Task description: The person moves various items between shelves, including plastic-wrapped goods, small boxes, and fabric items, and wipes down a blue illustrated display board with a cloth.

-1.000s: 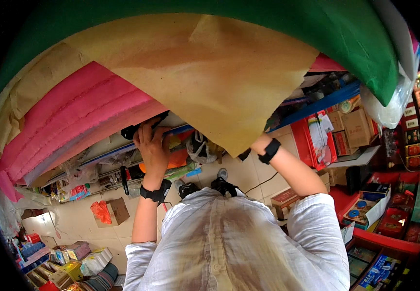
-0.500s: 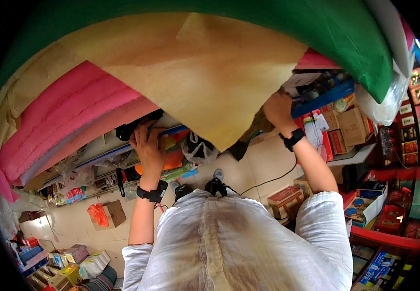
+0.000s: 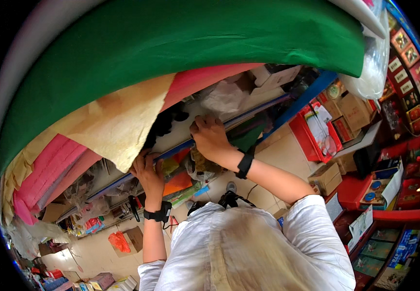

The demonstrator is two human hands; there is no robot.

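Observation:
My left hand (image 3: 148, 175) reaches to the shelf edge with its fingers bent, close to a black soft thing (image 3: 164, 123). The paper's corner hangs just above these fingers, and what they grip is hidden. Farther right, my right hand (image 3: 211, 138) is over the shelf front with its fingers curled in; I cannot make out what is in them. Below it a brown, rough-looking thing (image 3: 201, 162) hangs beside a clear plastic bag. Large sheets droop above both hands: green (image 3: 210, 39), pale yellow (image 3: 118, 121) and pink (image 3: 55, 162).
White boxes (image 3: 275, 77) and a crumpled plastic bag (image 3: 224, 97) lie on the shelf. At right are a red bin (image 3: 309, 138), cardboard boxes (image 3: 353, 114) and a red display case (image 3: 404, 216). A carton with an orange bag (image 3: 120, 241) stands on the tiled floor.
My right hand has moved left along the shelf, nearer my left hand, and the brown thing is now farther left too. The yellow sheet's corner has shifted left, uncovering more shelf.

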